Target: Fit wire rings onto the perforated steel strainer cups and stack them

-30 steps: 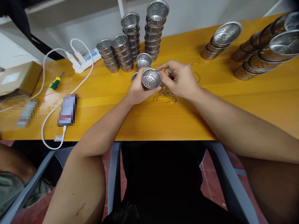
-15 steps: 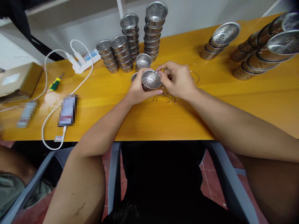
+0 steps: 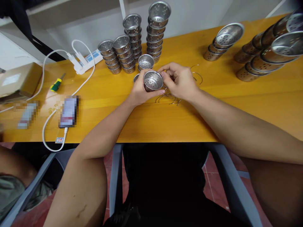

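Note:
My left hand [image 3: 139, 91] is wrapped round a perforated metal cup [image 3: 153, 81], its open mouth tilted toward me. At the right side of the cup's rim, my right hand [image 3: 178, 78] is closed in a pinch. Whatever lies between those fingertips is too small or hidden to make out. Several thin curved wires [image 3: 169, 98] lie on the table under and beside my right hand. Just behind the held cup stands another perforated cup [image 3: 146, 61], and part of a further rim [image 3: 136, 77] shows beside my left fingers.
Stacks of perforated cups [image 3: 156, 34] stand at the back. More cup stacks [image 3: 258, 63] are at the right. A power strip [image 3: 88, 62], a screwdriver [image 3: 56, 85], a cabled phone [image 3: 68, 112] and a cardboard box [image 3: 20, 82] occupy the left. Another person's leg [image 3: 16, 167] is at lower left.

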`<state>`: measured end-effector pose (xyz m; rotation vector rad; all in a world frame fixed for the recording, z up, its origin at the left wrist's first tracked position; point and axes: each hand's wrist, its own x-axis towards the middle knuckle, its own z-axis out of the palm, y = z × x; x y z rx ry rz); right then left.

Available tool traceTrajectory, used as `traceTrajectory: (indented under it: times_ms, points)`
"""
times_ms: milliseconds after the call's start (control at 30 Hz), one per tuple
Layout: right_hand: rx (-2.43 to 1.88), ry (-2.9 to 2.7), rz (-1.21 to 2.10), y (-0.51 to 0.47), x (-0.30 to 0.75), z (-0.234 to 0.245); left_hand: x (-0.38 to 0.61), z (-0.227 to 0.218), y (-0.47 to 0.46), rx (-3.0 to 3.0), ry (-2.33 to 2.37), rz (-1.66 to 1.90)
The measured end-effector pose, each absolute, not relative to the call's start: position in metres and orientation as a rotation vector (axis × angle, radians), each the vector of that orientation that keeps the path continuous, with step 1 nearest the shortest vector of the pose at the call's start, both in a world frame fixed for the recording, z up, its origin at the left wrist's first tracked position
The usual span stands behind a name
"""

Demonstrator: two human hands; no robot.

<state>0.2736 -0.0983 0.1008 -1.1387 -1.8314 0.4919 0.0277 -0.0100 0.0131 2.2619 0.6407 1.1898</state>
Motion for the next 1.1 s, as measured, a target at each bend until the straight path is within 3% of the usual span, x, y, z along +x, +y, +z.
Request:
traceTrajectory:
  times_ms: [400, 800, 1100]
  points:
    - [-1.11, -1.753, 0.494, -0.095, 0.267, 0.096, 0.029, 0.037, -0.03, 2.27, 0.686, 1.204]
    - [-0.769, -1.72, 1.114, -0.103, 0.279, 0.13, 0.025, 0.018, -0.014, 2.033, 0.588, 1.032]
    - [-0.735, -1.572, 1.185, -0.096, 0.273, 0.119, 0.025, 0.014, -0.011, 2.13, 0.46, 1.096]
